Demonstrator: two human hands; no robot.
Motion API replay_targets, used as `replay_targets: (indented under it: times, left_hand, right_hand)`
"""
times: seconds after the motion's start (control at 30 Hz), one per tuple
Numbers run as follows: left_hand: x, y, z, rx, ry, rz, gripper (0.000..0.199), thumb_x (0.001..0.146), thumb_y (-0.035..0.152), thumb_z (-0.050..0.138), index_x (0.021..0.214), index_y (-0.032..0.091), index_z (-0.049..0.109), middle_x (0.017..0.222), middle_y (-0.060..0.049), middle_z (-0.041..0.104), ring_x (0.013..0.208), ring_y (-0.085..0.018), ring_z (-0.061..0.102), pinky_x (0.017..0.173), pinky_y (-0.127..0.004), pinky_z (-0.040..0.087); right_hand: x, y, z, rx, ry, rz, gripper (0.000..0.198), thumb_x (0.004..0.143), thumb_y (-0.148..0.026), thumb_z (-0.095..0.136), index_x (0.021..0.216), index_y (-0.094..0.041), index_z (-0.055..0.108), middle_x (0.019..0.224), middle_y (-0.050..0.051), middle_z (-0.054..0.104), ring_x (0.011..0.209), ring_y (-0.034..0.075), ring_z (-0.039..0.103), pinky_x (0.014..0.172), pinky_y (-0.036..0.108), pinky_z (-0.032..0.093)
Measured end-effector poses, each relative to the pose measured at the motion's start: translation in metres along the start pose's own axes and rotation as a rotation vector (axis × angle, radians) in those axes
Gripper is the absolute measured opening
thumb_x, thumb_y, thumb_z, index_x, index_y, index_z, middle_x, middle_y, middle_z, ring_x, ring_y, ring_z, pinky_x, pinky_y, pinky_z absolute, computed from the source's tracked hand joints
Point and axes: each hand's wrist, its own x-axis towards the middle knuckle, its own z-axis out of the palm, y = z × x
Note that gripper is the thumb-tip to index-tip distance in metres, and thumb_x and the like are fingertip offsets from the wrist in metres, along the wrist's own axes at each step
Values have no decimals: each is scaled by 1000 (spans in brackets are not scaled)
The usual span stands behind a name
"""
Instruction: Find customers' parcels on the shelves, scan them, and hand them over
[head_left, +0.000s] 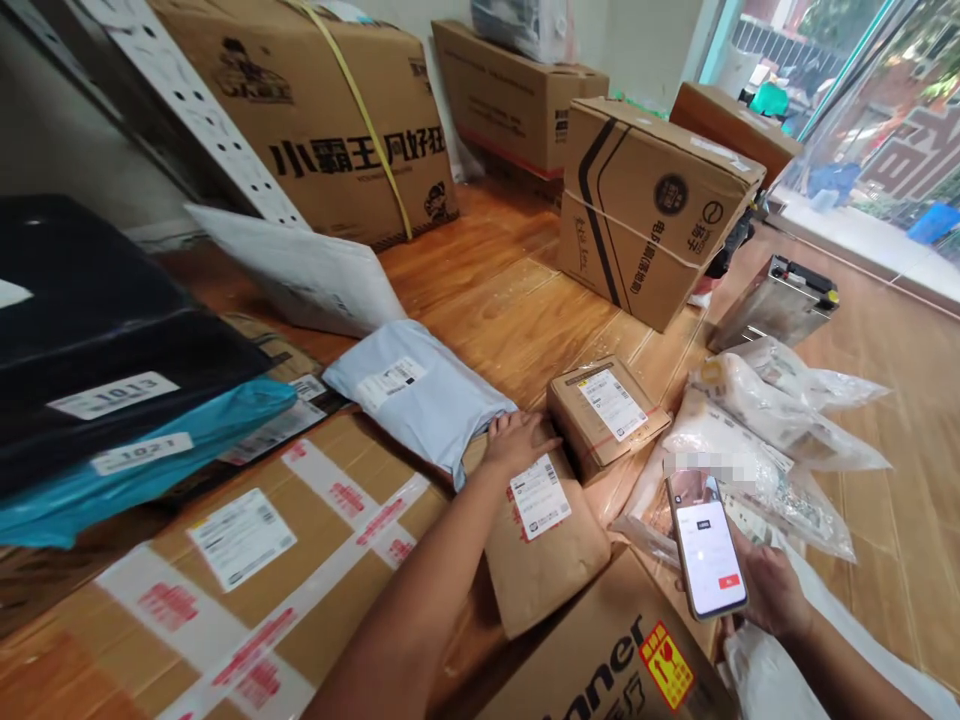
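Note:
My left hand [519, 445] grips the far end of a brown paper parcel [551, 580], with its fingers bent over the edge and the thumb by the right side. A white shipping label [540, 497] on the parcel lies just beside the hand. In my right hand [772, 590] is an upright smartphone [709, 548], its lit screen facing me and showing a red button. A pale blue mailing bag [420, 385] touches the parcel's far left end. Close by on the right sits a small labelled carton [604, 415].
A large taped carton [337, 590] lies at left, near dark and teal packages [127, 460]. Another box [600, 660] is in front of me. Clear plastic bags [750, 440] lie right. Big cartons [660, 205] stand farther back on the wooden floor [480, 290], near a glass door.

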Motion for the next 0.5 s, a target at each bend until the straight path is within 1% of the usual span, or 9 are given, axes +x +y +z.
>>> replay_targets:
  times: [0.07, 0.13, 0.17, 0.23, 0.3, 0.37, 0.4, 0.43, 0.5]
  left_hand:
    - [-4, -2, 1, 16, 31, -45, 70, 86, 67, 40, 136, 21, 53, 125, -21, 55, 122, -38, 46, 106, -52, 30]
    - [-9, -5, 3, 22, 43, -102, 70, 83, 71, 42, 133, 24, 55, 121, -21, 55, 118, -40, 48, 100, -53, 35]
    - [-12, -9, 4, 21, 42, -131, 69, 82, 72, 43, 132, 25, 56, 120, -20, 54, 116, -40, 48, 97, -53, 37]
    - [-15, -20, 4, 14, 36, -188, 70, 82, 72, 44, 131, 24, 55, 119, -21, 53, 115, -41, 49, 92, -52, 41]
    - [-19, -32, 5, 10, 33, -226, 71, 82, 71, 44, 133, 21, 54, 119, -21, 53, 114, -41, 49, 91, -52, 42]
    - [-26, -37, 10, 13, 55, -230, 70, 85, 66, 44, 138, 20, 50, 127, -22, 50, 122, -40, 45, 98, -53, 39]
    - [-34, -37, 15, 19, 80, -215, 70, 87, 63, 45, 141, 20, 47, 135, -23, 45, 128, -40, 41, 104, -54, 34]
    - [-45, -33, 22, 28, 112, -176, 70, 88, 61, 47, 144, 19, 44, 142, -23, 40, 134, -40, 35, 109, -56, 29]
    - [-75, -19, 42, 38, 186, -7, 70, 88, 55, 51, 146, 17, 42, 150, -24, 32, 141, -41, 26, 115, -58, 19]
  right_hand:
    - [3, 3, -3, 13, -15, -15, 95, 73, -72, 63, 152, -35, 26, 121, 15, 68, 92, 33, 71, 45, 26, 52]
    - [1, 7, -8, 16, 4, -15, 95, 73, -71, 64, 152, -35, 26, 115, 15, 70, 91, 34, 72, 44, 28, 52]
    - [0, 10, -12, 11, 25, -8, 97, 72, -72, 64, 153, -35, 25, 116, 15, 70, 92, 36, 71, 44, 29, 52]
    - [-5, 14, -21, 3, 64, 6, 100, 71, -74, 63, 154, -36, 21, 125, 16, 67, 97, 38, 70, 45, 33, 54]
    - [-10, 17, -28, 3, 76, 19, 102, 73, -73, 63, 155, -38, 13, 139, 16, 58, 102, 39, 69, 49, 35, 56]
    - [-13, 18, -30, 2, 69, 27, 102, 75, -72, 62, 155, -39, 7, 147, 16, 51, 100, 38, 70, 50, 35, 57]
    - [-15, 18, -29, 0, 64, 33, 103, 76, -72, 62, 155, -38, 6, 146, 17, 53, 96, 36, 71, 50, 34, 56]
    - [-16, 17, -28, -2, 61, 41, 104, 76, -72, 62, 156, -37, 5, 142, 18, 56, 91, 35, 72, 49, 32, 55]
    - [-18, 14, -22, -7, 62, 63, 108, 75, -73, 63, 156, -34, 4, 133, 18, 62, 86, 33, 72, 48, 31, 53]
